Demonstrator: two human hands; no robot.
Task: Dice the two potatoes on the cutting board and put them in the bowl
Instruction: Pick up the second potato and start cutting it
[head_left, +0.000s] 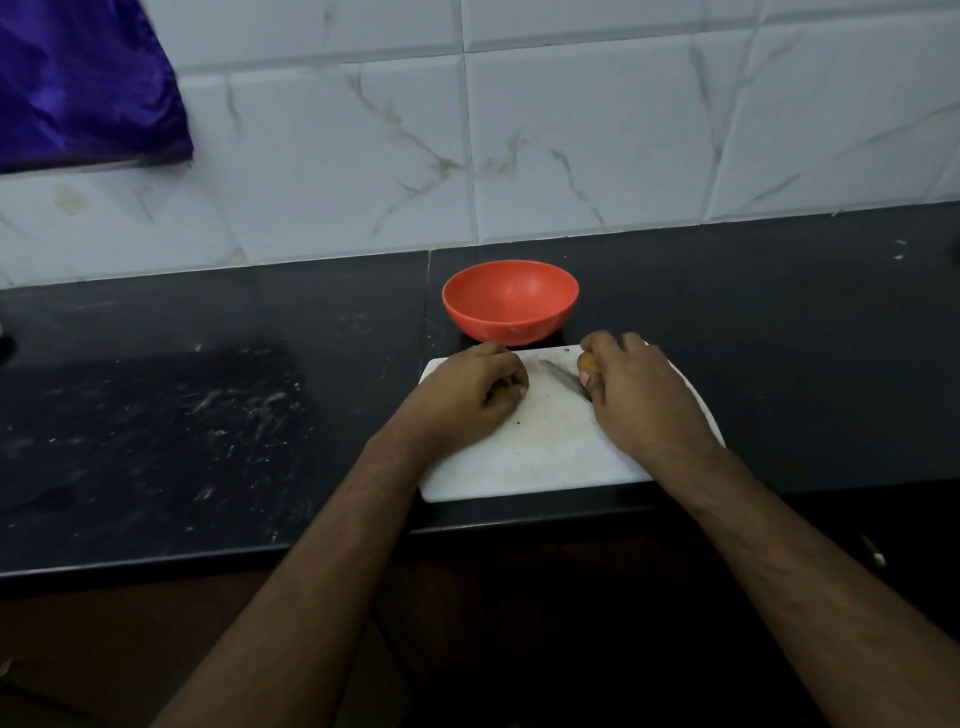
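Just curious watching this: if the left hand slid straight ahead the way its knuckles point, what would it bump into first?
Probably the orange bowl. The left hand rests on the white cutting board pointing up and slightly right, and the bowl sits just past the board's far edge. Depth is hard to judge from this one view.

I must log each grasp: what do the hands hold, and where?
Right hand grips a potato from above. Left hand is curled; what it holds cannot be told.

Both forearms reach forward, bare, and come closer together toward the hands. The left hand (470, 397) lies knuckles up with the fingers curled under; whether it holds something is hidden. The right hand (636, 387) is also knuckles up, with curled fingers gripping something small.
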